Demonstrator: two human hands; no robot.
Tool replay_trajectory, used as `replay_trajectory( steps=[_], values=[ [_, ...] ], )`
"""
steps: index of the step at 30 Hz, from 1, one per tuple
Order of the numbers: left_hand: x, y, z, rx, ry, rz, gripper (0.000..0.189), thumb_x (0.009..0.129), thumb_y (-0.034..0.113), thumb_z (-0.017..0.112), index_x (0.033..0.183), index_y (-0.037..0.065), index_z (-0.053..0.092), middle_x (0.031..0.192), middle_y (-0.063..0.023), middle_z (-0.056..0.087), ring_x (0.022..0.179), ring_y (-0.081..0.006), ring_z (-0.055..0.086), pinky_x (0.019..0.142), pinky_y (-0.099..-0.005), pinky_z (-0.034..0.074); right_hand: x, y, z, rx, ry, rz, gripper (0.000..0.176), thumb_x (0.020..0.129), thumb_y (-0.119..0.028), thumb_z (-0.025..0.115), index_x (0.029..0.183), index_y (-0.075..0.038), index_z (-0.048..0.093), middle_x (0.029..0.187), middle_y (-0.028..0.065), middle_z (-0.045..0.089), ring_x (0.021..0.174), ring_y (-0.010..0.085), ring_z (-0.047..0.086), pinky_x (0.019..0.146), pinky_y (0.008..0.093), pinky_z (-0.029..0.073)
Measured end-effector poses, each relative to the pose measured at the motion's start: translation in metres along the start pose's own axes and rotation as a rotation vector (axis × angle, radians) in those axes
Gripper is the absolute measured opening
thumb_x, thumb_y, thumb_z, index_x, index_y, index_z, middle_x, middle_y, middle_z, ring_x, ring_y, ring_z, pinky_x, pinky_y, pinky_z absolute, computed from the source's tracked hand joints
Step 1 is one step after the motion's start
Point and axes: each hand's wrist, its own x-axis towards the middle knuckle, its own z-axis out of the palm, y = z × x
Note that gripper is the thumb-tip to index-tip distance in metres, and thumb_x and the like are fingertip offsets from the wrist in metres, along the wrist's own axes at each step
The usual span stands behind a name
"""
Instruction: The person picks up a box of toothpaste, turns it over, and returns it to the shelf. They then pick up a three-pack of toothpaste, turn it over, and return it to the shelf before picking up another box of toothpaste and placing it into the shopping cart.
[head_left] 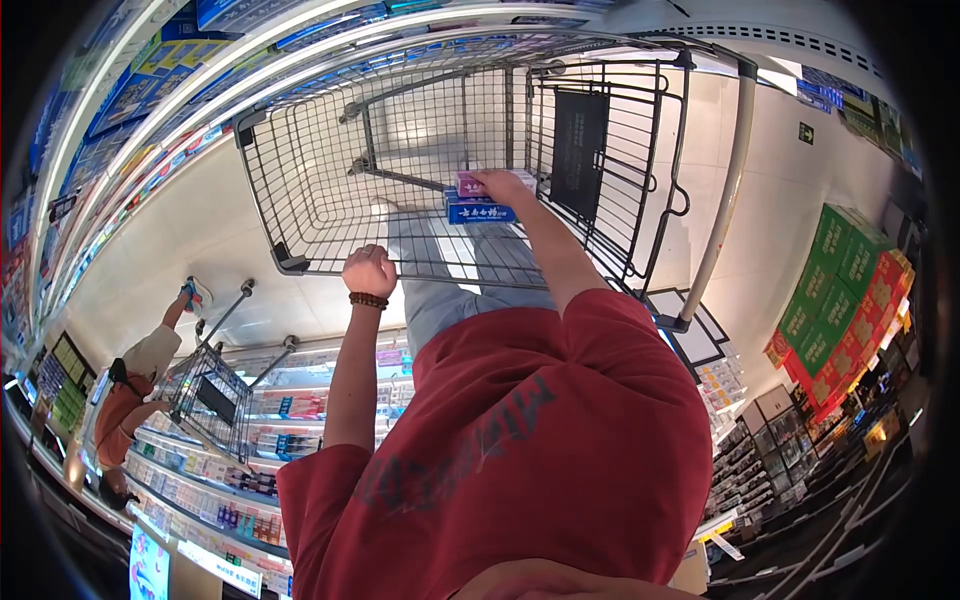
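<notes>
My right hand (pixel 505 187) reaches over the near side of a wire shopping cart (pixel 300 170), its fingers closed around a purple toothpaste box (pixel 470 184). Right beside that box, on my side of it, is a blue toothpaste box (pixel 480 212) with white lettering, seen through the wires. Wearing a beaded bracelet, my left hand (pixel 370 272) is curled closed on the cart's near top rim. The hand hides the piece of rim under it.
Lit shelves of boxed goods (pixel 150 100) run along the upper left. Another person (pixel 130 390) stands at lower left beside a second cart (pixel 210 400). Stacked green and red cartons (pixel 840 290) stand at right. The cart's handle bar (pixel 735 190) is on the right side.
</notes>
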Motion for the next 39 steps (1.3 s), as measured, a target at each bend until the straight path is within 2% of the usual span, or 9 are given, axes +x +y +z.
replay_trajectory(
  steps=[11,18,22,25,29,32,34,37,39],
  values=[
    [-0.001,-0.001,0.001,0.0,-0.016,-0.016,0.015,0.076,0.02,0.053,0.07,0.009,0.061,0.073,-0.0092,0.062,0.069,-0.0307,0.06,0.065,-0.0433,0.049,0.002,0.0,-0.01,0.075,-0.107,0.019,0.047,0.097,-0.019,0.052,0.143,-0.021,0.045,0.132,0.0143,0.058,0.121,0.0356,0.056,0.102,0.0441,0.045],
    [-0.001,0.004,-0.008,0.074,-0.1,-0.05,0.016,0.078,0.021,0.054,0.075,0.009,0.063,0.077,-0.0092,0.064,0.073,-0.0302,0.062,0.067,-0.044,0.05,-0.022,-0.038,-0.056,0.0,0.291,0.074,0.064,0.097,-0.03,0.053,0.153,-0.013,0.026,0.144,0.0203,0.046,0.136,0.0419,0.039,0.113,0.045,0.034],
    [-0.002,0.004,-0.003,0.136,-0.141,-0.085,0.022,0.084,0.025,0.052,0.078,0.009,0.066,0.077,-0.0109,0.067,0.071,-0.0311,0.064,0.069,-0.0439,0.051,-0.09,-0.091,-0.155,0.123,0.391,0.168,0.042,0.095,-0.026,0.055,0.134,-0.011,0.054,0.12,0.0206,0.063,0.114,0.0389,0.058,0.096,0.0462,0.048],
    [-0.002,0.014,-0.016,0.224,-0.211,-0.113,0.035,0.093,0.032,0.045,0.083,0.01,0.07,0.071,-0.014,0.069,0.065,-0.034,0.066,0.067,-0.0462,0.052,-0.178,-0.136,-0.234,-0.044,1.075,-0.061,0.028,0.089,-0.008,0.061,0.116,-0.006,0.064,0.102,0.0169,0.065,0.098,0.0346,0.061,0.088,0.0423,0.05],
    [-0.002,0.012,-0.011,0.216,-0.289,-0.159,0.043,0.095,0.038,0.041,0.087,0.012,0.074,0.075,-0.0158,0.07,0.072,-0.0348,0.069,0.067,-0.0481,0.054,-0.301,-0.128,-0.29,-0.32,1.6,0.204,0.025,0.083,-0.002,0.063,0.108,-0.003,0.063,0.101,0.0157,0.063,0.098,0.0354,0.058,0.091,0.0455,0.044],
    [-0.003,0.014,-0.016,0.213,-0.273,-0.157,0.044,0.094,0.039,0.04,0.086,0.012,0.074,0.075,-0.0155,0.07,0.073,-0.0348,0.069,0.068,-0.0483,0.054,-0.365,-0.09,-0.283,-0.545,1.534,0.671,0.045,0.089,-0.026,0.067,0.124,-0.001,0.054,0.115,0.0186,0.061,0.113,0.0353,0.053,0.096,0.0476,0.043],
    [-0.004,0.019,-0.022,0.214,-0.287,-0.159,0.047,0.094,0.04,0.039,0.086,0.011,0.075,0.078,-0.0164,0.071,0.076,-0.0355,0.069,0.07,-0.0491,0.054,-0.379,-0.067,-0.255,-0.507,1.451,0.878,0.047,0.092,-0.039,0.063,0.121,-0.004,0.055,0.109,0.0203,0.065,0.107,0.0371,0.06,0.087,0.0489,0.049],
    [-0.003,0.012,-0.016,0.2,-0.305,-0.154,0.05,0.094,0.04,0.037,0.089,0.008,0.075,0.082,-0.018,0.072,0.08,-0.0365,0.07,0.074,-0.0501,0.054,-0.374,-0.05,-0.22,-0.036,0.91,1.118,0.042,0.094,-0.046,0.058,0.112,-0.008,0.057,0.093,0.0187,0.07,0.091,0.0377,0.068,0.074,0.0486,0.055],
    [-0.002,0.011,-0.015,0.166,-0.319,-0.162,0.051,0.093,0.042,0.036,0.09,0.008,0.075,0.085,-0.0191,0.071,0.082,-0.0372,0.069,0.076,-0.0501,0.053,-0.363,-0.033,-0.205,-0.137,1.031,1.165,0.039,0.093,-0.047,0.059,0.108,-0.011,0.058,0.084,0.0169,0.07,0.08,0.037,0.07,0.069,0.0474,0.055]
  ],
)
